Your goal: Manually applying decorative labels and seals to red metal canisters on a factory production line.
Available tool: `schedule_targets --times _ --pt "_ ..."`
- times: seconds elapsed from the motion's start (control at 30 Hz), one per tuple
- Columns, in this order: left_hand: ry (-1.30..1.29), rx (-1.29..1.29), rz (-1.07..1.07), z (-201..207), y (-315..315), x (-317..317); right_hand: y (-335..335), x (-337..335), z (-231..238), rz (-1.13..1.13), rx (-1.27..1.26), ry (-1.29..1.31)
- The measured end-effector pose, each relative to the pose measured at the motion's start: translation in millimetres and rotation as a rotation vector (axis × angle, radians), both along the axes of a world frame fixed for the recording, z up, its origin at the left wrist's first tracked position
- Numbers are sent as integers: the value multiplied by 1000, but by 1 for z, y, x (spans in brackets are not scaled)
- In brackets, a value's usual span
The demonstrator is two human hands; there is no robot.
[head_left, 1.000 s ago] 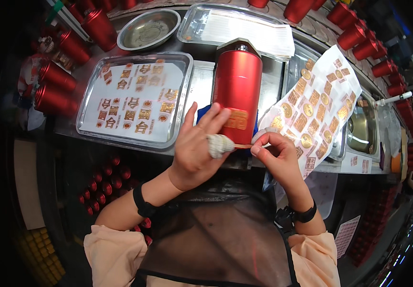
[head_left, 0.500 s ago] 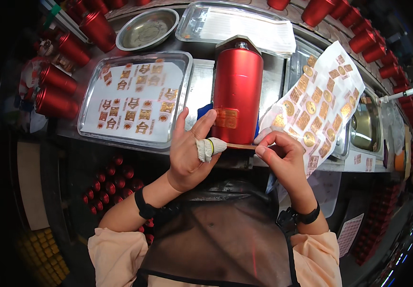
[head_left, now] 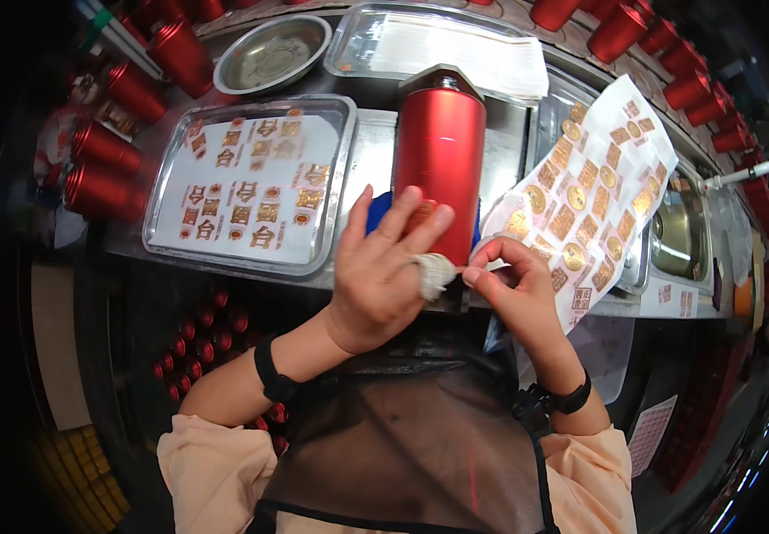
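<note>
I see a red bottle (head_left: 440, 156) with a smooth, satin metal sheen. The tray (head_left: 341, 191) and bowl (head_left: 270, 55) look like shiny steel. The sticker sheet (head_left: 594, 191) is glossy paper with gold foil. A whitish cloth wad (head_left: 435, 271) looks soft and matt.

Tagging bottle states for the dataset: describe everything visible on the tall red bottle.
The tall red metal bottle is a matte-looking cylinder with a dark cap, lying along the steel counter between the sticker tray and the sticker sheet. A gold label sits near its lower end. The left hand covers that end, fingers on the label; the right hand pinches beside it.
</note>
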State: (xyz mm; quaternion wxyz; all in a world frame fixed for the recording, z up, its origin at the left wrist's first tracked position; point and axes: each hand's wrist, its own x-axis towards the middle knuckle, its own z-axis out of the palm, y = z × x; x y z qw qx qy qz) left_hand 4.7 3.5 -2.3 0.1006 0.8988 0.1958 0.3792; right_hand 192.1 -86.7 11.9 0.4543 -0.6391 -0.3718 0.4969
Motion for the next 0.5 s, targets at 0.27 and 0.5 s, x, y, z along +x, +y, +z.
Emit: schedule_targets --times 0.27,0.5 --pt "-134 -182 19 -17 -1 -14 0 -7 8 1 165 -162" --pt "-47 -58 19 -14 -3 -16 4 -16 10 -22 173 -278"
